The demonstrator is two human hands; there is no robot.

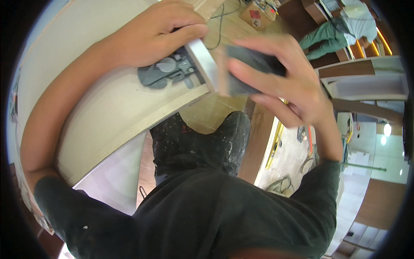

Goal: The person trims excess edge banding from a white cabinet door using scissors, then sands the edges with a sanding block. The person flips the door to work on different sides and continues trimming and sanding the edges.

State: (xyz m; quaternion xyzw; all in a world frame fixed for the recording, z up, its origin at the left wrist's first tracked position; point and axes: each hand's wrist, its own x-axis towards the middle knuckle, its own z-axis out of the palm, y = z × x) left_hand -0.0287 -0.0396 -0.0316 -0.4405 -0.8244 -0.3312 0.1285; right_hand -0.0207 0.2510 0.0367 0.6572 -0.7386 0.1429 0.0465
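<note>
My left hand [172, 34] is closed over the far part of a pale board's edge, its thumb lying along a silver-white strip [201, 60]. Beside that strip, a dark grey plastic fitting [166, 69] with a round knob sits at the corner of the pale board [116, 103]. My right hand [286, 80] grips a dark, flat-sided block [254, 60] between thumb and fingers. Motion smears this hand and block. The block's tan, blurred face is up against or just right of the silver-white strip; contact cannot be made out.
Below the board are my knees in dark, paint-spotted trousers [198, 138]. A cardboard box [258, 16] and a black cable [221, 26] lie on the wood-look floor. At the upper right a person in green trousers [323, 43] bends over. Shelving [366, 88] stands right.
</note>
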